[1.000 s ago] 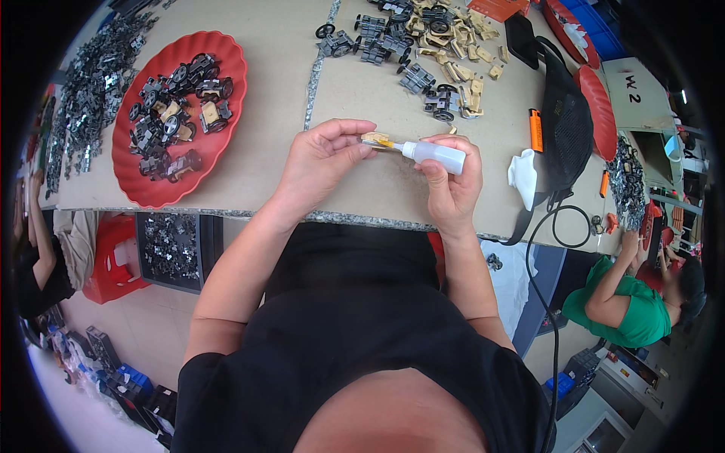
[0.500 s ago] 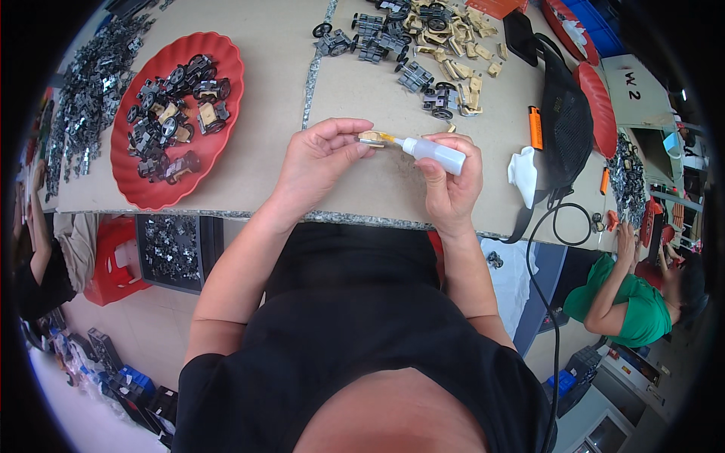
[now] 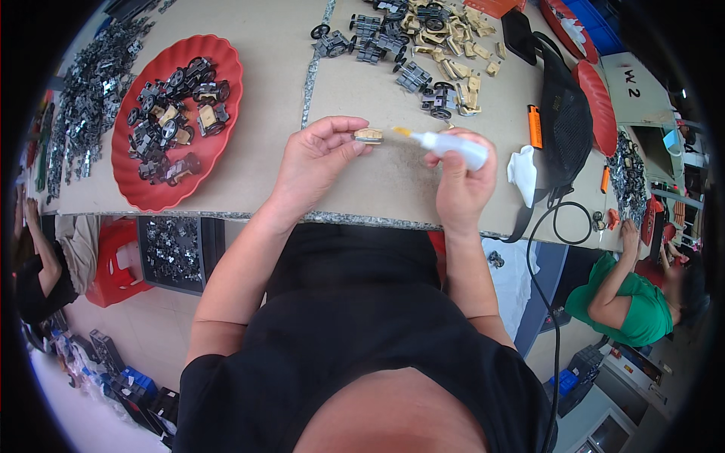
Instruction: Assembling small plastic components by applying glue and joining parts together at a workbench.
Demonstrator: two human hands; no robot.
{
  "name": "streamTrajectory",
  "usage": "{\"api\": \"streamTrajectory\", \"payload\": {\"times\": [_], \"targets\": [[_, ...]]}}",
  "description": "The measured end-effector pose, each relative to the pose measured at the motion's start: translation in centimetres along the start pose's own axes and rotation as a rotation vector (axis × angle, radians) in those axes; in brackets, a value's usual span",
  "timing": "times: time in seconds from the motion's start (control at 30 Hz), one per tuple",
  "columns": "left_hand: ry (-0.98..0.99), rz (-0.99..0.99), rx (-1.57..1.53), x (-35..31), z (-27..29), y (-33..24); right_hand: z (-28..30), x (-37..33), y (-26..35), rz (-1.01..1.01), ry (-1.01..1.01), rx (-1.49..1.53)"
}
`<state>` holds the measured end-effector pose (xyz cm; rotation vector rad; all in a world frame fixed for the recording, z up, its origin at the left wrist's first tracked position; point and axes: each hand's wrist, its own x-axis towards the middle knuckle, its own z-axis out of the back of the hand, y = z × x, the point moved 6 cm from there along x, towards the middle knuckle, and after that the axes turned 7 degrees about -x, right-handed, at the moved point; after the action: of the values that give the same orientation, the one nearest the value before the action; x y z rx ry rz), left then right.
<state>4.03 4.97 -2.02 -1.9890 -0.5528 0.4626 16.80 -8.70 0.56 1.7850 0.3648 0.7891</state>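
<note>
My left hand (image 3: pixel 321 155) pinches a small tan plastic part (image 3: pixel 368 136) between thumb and fingers above the tan table (image 3: pixel 264 83). My right hand (image 3: pixel 461 181) grips a small white glue bottle (image 3: pixel 453 146) lying sideways. Its yellow nozzle points left at the tan part, a short gap away. Both hands hover near the table's front edge.
A red tray (image 3: pixel 151 192) of dark wheeled toy pieces sits at left, beside a heap of grey parts (image 3: pixel 83 90). Dark and tan pieces (image 3: pixel 423 45) lie at the back. A black bag (image 3: pixel 566 128), white cloth (image 3: pixel 522 170), orange lighter (image 3: pixel 535 126) are right. A person in green (image 3: pixel 627 309) sits at lower right.
The bottle's nozzle has pulled slightly away from the tan part; both hands stay near the same spot above the table edge.
</note>
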Motion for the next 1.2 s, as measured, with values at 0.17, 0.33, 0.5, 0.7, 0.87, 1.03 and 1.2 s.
{"api": "streamTrajectory", "payload": {"times": [0.17,0.33,0.5,0.7,0.87,1.03,1.2], "targets": [[0.001,-0.003,-0.015,0.0,0.0,0.1,3.2,1.6,-0.1,-0.209,-0.206,0.216],[0.010,0.037,-0.016,0.2,-0.3,0.2,6.6,2.6,0.0,-0.168,-0.262,-0.007],[0.049,0.078,-0.050,0.5,-1.9,0.5,7.8,2.3,-1.0,-0.172,-0.280,-0.167],[0.128,0.127,-0.057,0.7,-4.1,0.6,7.5,1.8,0.2,-0.004,-0.287,-0.465],[0.188,0.106,-0.085,0.9,-5.8,0.2,5.1,-0.8,1.9,-0.136,-0.110,-0.237],[0.236,0.097,-0.111,1.2,-6.8,0.5,0.6,-2.0,-0.7,-0.546,0.270,0.566],[0.281,0.150,-0.109,1.4,-7.3,0.7,0.4,-2.1,-0.9,-0.584,0.329,0.664]]}}
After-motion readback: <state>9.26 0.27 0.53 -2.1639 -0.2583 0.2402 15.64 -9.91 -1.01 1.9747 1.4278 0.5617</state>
